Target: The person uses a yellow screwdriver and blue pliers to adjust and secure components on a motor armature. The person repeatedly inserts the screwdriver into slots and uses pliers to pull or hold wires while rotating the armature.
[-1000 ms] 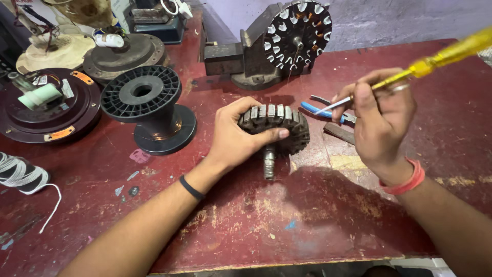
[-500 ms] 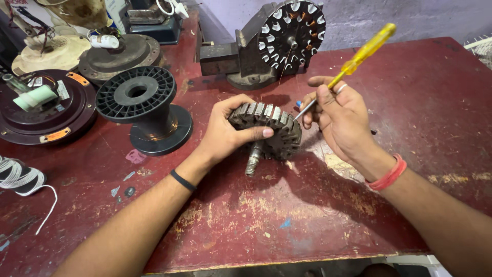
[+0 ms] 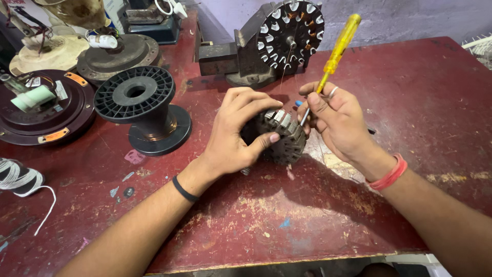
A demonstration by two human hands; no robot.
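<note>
Motor stator core (image 3: 284,137) is gripped by left hand (image 3: 237,131), fingers curled over its slotted rim, mid-table on the red worktop (image 3: 307,220). Yellow-handled screwdriver (image 3: 332,57) is pinched in right hand (image 3: 335,122), tip set against the stator's top. Behind: wound stator (image 3: 289,32) on a vise. Left: black empty spool (image 3: 137,97), brown motor housing (image 3: 41,110).

Black empty spool (image 3: 141,105), grey bench vise (image 3: 241,56), maroon fan cover (image 3: 43,110).
</note>
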